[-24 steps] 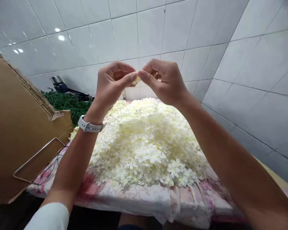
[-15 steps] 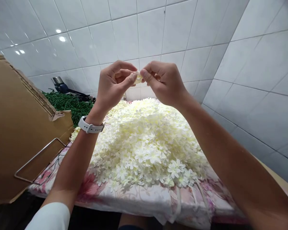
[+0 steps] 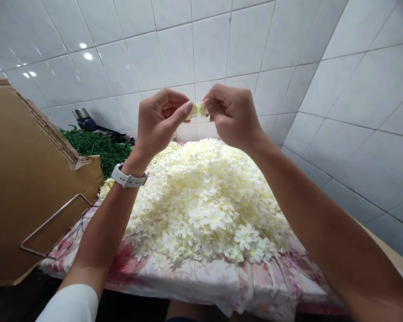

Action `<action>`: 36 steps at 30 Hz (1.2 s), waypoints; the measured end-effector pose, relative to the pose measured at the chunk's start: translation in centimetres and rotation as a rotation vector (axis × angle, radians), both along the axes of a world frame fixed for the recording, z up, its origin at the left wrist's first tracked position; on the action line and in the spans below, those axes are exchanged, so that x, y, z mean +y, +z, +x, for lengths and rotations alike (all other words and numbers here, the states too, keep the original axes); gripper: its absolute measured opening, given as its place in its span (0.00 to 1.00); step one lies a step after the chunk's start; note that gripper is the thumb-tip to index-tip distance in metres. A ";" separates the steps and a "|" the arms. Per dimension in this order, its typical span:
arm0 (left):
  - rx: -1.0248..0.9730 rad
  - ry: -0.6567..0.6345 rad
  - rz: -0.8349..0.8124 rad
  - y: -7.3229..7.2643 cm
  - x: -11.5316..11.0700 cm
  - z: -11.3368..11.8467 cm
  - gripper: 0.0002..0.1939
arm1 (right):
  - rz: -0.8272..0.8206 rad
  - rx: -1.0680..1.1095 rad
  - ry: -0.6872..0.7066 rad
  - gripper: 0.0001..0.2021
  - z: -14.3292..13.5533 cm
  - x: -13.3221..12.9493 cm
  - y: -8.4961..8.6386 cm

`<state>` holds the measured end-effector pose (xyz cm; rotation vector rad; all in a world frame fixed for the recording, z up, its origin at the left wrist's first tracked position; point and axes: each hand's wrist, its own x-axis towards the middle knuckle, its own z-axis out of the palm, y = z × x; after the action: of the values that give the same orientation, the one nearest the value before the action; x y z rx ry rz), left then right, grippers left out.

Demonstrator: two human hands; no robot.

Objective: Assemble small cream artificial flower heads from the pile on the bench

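Note:
Between my two hands is a small cream-white artificial flower [image 3: 199, 110], held up in front of the tiled wall. My left hand [image 3: 163, 118] pinches its left side between thumb and fingers; a white watch strap circles that wrist. My right hand [image 3: 233, 114] pinches the flower's right side, with the fingers curled in. Whether it is one blossom or more pieces together, I cannot tell, as the fingertips cover part of it. Below both hands lies a large heap of white artificial blossoms [image 3: 211, 201] with yellowish centres.
The heap rests on a table with a pink floral cloth [image 3: 195, 277]. At left stands a cardboard box [image 3: 27, 179] with a bent metal wire handle [image 3: 53, 219] beside it. Green stems [image 3: 100, 147] and a dark tool with a silver end [image 3: 83, 118] lie behind. Tiled walls [image 3: 211, 49] close the back and right.
My hands have drawn slightly apart, the right one shifting a little to the right. More of the flower shows between the fingertips now.

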<state>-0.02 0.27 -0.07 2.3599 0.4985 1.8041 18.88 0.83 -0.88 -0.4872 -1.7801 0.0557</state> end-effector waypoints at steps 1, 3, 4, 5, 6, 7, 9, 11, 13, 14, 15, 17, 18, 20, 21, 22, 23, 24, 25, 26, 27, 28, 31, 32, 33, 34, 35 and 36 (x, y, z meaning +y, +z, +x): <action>-0.010 0.004 -0.006 0.1 0.0 -0.1 0.15 | -0.015 0.025 0.019 0.17 0.0 0.1 0.0; -0.014 0.012 -0.014 0.1 0.0 -0.2 0.15 | -0.056 0.061 0.075 0.18 0.1 0.4 0.0; -0.006 0.018 -0.009 0.1 0.0 -0.2 0.16 | -0.083 0.067 0.114 0.18 0.1 0.4 0.0; 0.005 0.025 0.002 0.1 0.0 -0.2 0.16 | -0.112 0.064 0.158 0.19 0.0 0.5 0.0; 0.018 0.034 0.018 0.1 0.1 -0.1 0.16 | -0.139 0.056 0.204 0.20 -0.1 0.5 0.0; 0.030 0.045 0.033 0.0 0.1 -0.1 0.16 | -0.163 0.045 0.244 0.22 -0.1 0.4 0.0; 0.041 0.067 0.057 -0.1 0.2 0.0 0.16 | -0.194 0.023 0.295 0.23 -0.3 0.2 0.1; 0.037 0.087 0.073 -0.2 0.3 0.0 0.15 | -0.204 0.008 0.310 0.22 -0.4 0.1 0.1; 0.027 0.108 0.086 -0.1 0.3 -0.2 0.15 | -0.207 0.010 0.310 0.19 -0.4 0.0 0.1; 0.020 0.119 0.092 -0.1 0.3 -0.3 0.15 | -0.203 0.023 0.307 0.18 -0.4 -0.1 0.1; 0.015 0.130 0.094 -0.1 0.4 -0.4 0.15 | -0.196 0.043 0.301 0.18 -0.3 0.0 0.1; 0.004 0.143 0.093 -0.1 0.5 -0.6 0.15 | -0.181 0.092 0.286 0.18 -0.2 0.0 0.1; 0.001 0.145 0.089 -0.1 0.6 -0.7 0.15 | -0.176 0.117 0.283 0.19 -0.2 0.0 0.1; 0.000 0.144 0.078 -0.1 0.7 -0.8 0.14 | -0.175 0.149 0.296 0.22 -0.1 0.1 0.1; -0.001 0.141 0.072 -0.1 0.7 -0.8 0.13 | -0.179 0.155 0.307 0.23 -0.1 0.2 0.1; -0.006 0.137 0.066 -0.1 0.8 -0.8 0.13 | -0.184 0.156 0.320 0.23 0.0 0.3 0.1; -0.010 0.132 0.059 -0.1 0.8 -0.8 0.13 | -0.187 0.154 0.331 0.24 0.0 0.4 0.1; -0.016 0.126 0.053 -0.1 0.8 -0.8 0.13 | -0.189 0.150 0.340 0.24 0.0 0.4 0.1; -0.020 0.119 0.046 -0.1 0.8 -0.8 0.13 | -0.192 0.142 0.346 0.24 0.0 0.5 0.1; -0.022 0.112 0.040 -0.1 0.8 -0.8 0.14 | -0.195 0.132 0.348 0.23 0.0 0.5 0.1; -0.022 0.106 0.035 0.0 0.8 -0.8 0.14 | -0.199 0.122 0.346 0.22 0.0 0.5 0.1; -0.023 0.100 0.031 0.0 0.8 -0.8 0.14 | -0.205 0.110 0.340 0.21 0.0 0.5 0.1; -0.026 0.089 0.027 0.0 0.6 -0.9 0.14 | -0.214 0.081 0.307 0.21 0.0 0.4 0.1; -0.026 0.089 0.025 0.1 0.5 -0.9 0.14 | -0.209 0.079 0.294 0.22 0.1 0.4 0.0; -0.024 0.090 0.021 0.1 0.5 -0.8 0.14 | -0.202 0.077 0.279 0.23 0.1 0.3 0.0; -0.022 0.090 0.016 0.1 0.4 -0.8 0.13 | -0.194 0.077 0.261 0.23 0.1 0.3 0.0; -0.016 0.087 0.009 0.2 0.3 -0.8 0.14 | -0.183 0.080 0.243 0.24 0.2 0.4 -0.1; -0.010 0.081 0.001 0.2 0.2 -0.7 0.14 | -0.176 0.084 0.229 0.24 0.2 0.4 -0.1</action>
<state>-0.77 0.51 0.13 2.3635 0.6001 1.8489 19.09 1.26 -1.03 -0.3980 -1.7492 0.3896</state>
